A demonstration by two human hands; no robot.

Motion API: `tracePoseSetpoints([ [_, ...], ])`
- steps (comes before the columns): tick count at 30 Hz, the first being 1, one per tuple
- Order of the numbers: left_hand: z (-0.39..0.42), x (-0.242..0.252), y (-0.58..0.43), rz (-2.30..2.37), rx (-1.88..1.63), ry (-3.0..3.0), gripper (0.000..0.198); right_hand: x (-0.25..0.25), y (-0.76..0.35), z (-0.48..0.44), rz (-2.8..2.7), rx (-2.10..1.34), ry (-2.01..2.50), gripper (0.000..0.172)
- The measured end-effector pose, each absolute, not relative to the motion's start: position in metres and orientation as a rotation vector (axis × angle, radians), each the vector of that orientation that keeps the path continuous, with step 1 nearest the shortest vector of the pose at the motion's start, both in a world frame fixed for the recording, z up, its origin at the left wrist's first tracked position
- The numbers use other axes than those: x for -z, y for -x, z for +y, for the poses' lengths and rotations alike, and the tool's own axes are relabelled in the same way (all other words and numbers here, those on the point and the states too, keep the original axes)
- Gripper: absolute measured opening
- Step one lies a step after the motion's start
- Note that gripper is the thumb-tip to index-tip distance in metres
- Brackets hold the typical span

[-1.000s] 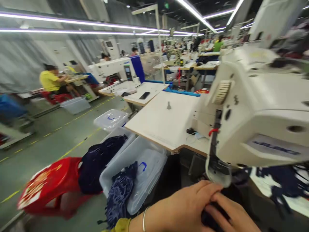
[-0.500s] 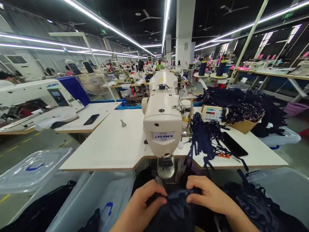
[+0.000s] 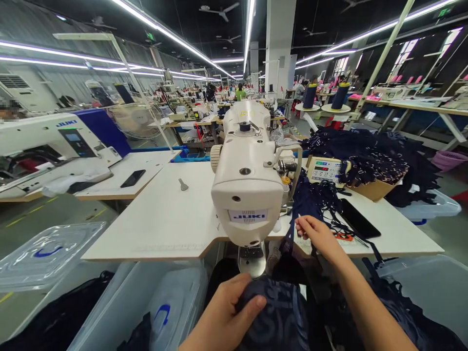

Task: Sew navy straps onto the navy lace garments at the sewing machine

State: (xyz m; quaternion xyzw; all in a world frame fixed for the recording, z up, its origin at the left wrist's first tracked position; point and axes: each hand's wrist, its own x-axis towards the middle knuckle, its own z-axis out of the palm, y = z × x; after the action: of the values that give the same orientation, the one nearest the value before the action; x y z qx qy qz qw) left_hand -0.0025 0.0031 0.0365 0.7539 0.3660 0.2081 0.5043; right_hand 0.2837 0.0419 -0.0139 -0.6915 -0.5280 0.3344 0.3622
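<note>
A cream sewing machine (image 3: pixel 247 185) stands on the white table (image 3: pixel 164 219) straight ahead of me. Below its needle end, my left hand (image 3: pixel 226 314) is closed on a piece of dark navy fabric (image 3: pixel 278 317) bunched in front of me. My right hand (image 3: pixel 316 233) has reached up to the table edge right of the machine. Its fingers are curled and pinch at the dark navy straps (image 3: pixel 310 204) hanging there.
A control panel (image 3: pixel 323 170), a black phone (image 3: pixel 356 218) and a cardboard box heaped with dark fabric (image 3: pixel 369 161) sit on the right of the table. Clear plastic bins (image 3: pixel 146 302) with dark cloth stand at lower left and lower right. Other sewing stations and workers fill the hall behind.
My view swung from the left side of the machine to facing it. My right hand left the fabric and rose to the straps on the table; my left hand kept the fabric.
</note>
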Motion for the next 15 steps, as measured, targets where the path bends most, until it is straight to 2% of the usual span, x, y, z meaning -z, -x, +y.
tracePoseSetpoints([
  [4,0.008,-0.033,-0.002,0.972,-0.528,-1.972,0.041,0.038,-0.294,0.096,-1.33,-0.851,2.063,0.026],
  [7,0.013,-0.025,-0.004,1.128,-0.544,-2.15,0.041,0.043,-0.279,0.119,-1.346,-0.736,2.284,0.028],
  [9,0.017,-0.021,-0.003,1.204,-0.542,-2.305,0.034,0.043,-0.269,0.126,-1.342,-0.643,2.408,0.031],
  [12,0.025,-0.016,-0.002,1.282,-0.62,-2.542,0.011,0.044,-0.264,0.129,-1.359,-0.554,2.503,0.032],
  [15,0.028,-0.014,-0.002,1.34,-0.765,-2.664,0.01,0.045,-0.268,0.126,-1.429,-0.499,2.49,0.03],
])
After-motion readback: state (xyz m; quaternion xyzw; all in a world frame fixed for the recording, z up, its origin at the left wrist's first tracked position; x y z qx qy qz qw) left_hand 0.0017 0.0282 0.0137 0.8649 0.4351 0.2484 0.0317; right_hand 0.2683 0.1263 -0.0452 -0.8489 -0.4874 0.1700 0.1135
